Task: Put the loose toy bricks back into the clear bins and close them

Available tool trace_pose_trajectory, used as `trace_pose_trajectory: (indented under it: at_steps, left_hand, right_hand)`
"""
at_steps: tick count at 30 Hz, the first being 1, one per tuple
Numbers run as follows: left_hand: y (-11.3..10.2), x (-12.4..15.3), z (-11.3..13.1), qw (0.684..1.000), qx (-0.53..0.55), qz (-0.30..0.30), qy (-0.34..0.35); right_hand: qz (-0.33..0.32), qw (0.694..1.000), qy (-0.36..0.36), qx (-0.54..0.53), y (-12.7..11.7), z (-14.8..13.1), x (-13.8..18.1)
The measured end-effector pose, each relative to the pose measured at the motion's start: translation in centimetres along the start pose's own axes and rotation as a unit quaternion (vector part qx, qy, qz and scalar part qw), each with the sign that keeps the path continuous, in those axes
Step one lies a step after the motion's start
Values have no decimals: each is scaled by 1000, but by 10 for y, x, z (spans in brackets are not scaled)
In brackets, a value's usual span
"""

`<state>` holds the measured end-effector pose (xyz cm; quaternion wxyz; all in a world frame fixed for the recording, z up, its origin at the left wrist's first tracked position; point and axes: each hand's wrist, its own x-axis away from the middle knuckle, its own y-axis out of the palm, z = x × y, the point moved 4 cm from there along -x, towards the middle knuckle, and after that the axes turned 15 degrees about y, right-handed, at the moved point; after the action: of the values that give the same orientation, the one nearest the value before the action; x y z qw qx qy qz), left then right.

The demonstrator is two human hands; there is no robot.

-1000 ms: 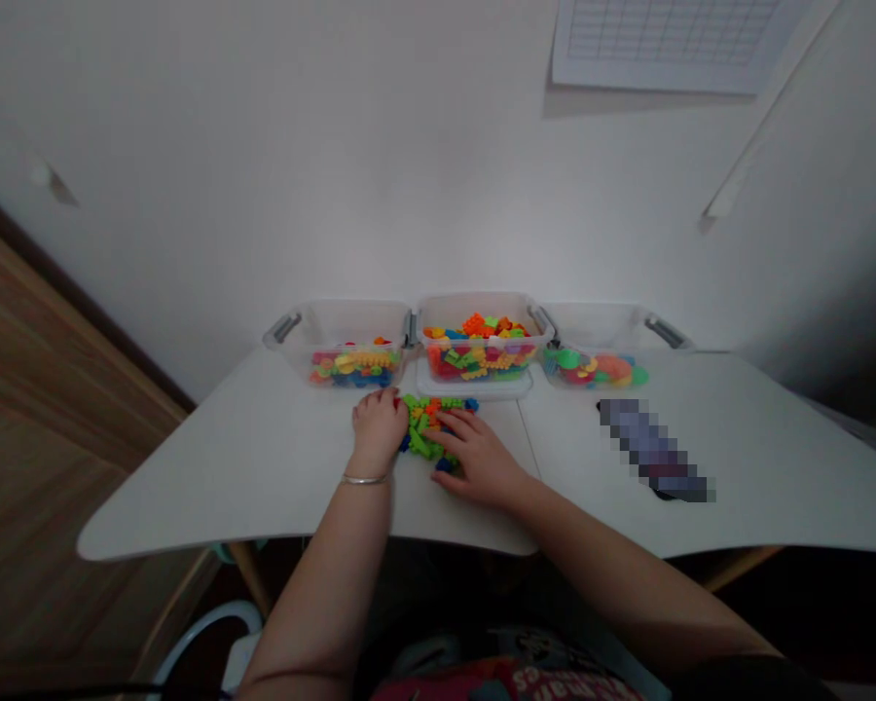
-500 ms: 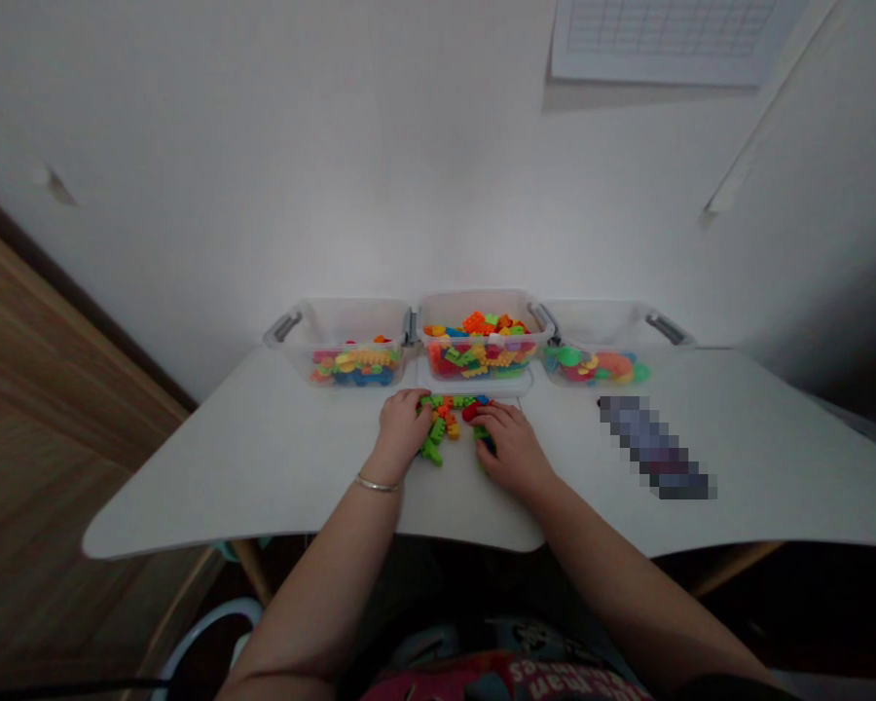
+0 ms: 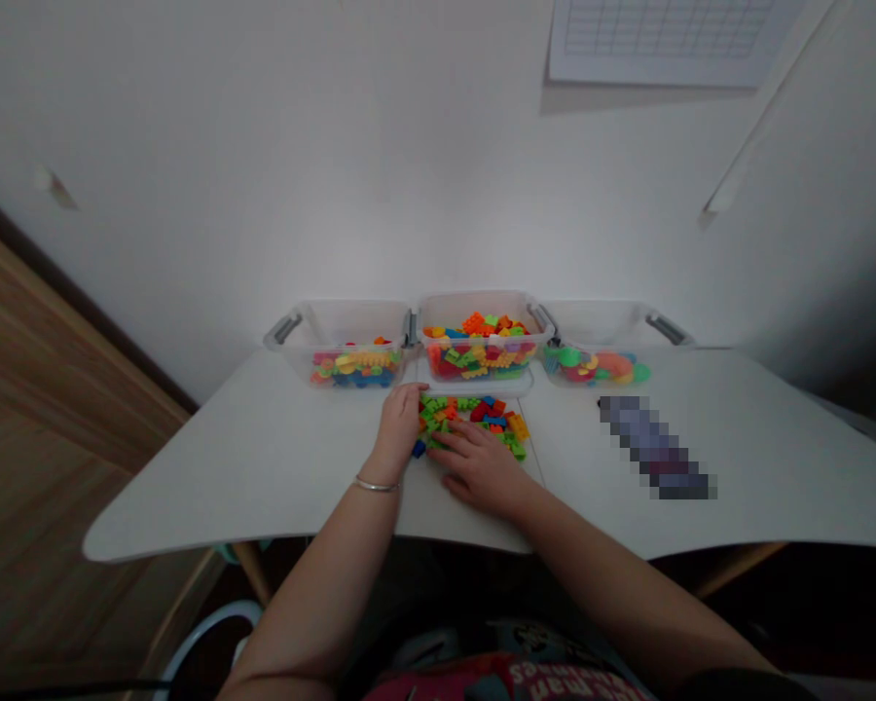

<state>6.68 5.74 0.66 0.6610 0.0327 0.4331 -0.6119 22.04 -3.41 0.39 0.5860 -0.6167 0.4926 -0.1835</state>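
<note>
I logged the blocks [image 3: 493,421] on the table [image 3: 211,467], a pile longest left to right. The left hand [image 3: 398,428] bordered its left end, grip unclear to me; the right hand [image 3: 480,469], equally close, overlapped its near side, fingers slightly spread.

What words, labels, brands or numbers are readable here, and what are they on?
Nothing reads with certainty.
Shirt: pale lettering, cut off and too blurred to quote surely.
Wall sheet: printed grid; any writing is too small to read.
Pixelated object: masked, nothing readable.
Clear boxes: no readable label.
Loose toy pieces: no readable marks.
</note>
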Motion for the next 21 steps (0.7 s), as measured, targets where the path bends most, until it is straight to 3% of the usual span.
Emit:
trace_pose_trajectory:
  at_steps: [10, 21]
  left_hand:
    - [2, 0, 4, 1000, 14, -18, -6]
    - [6, -3, 4, 999, -7, -44, -2]
  right_hand:
    - [41, 989, 112, -84, -17, 28, 0]
    - [97, 974, 205, 15, -11, 32, 1]
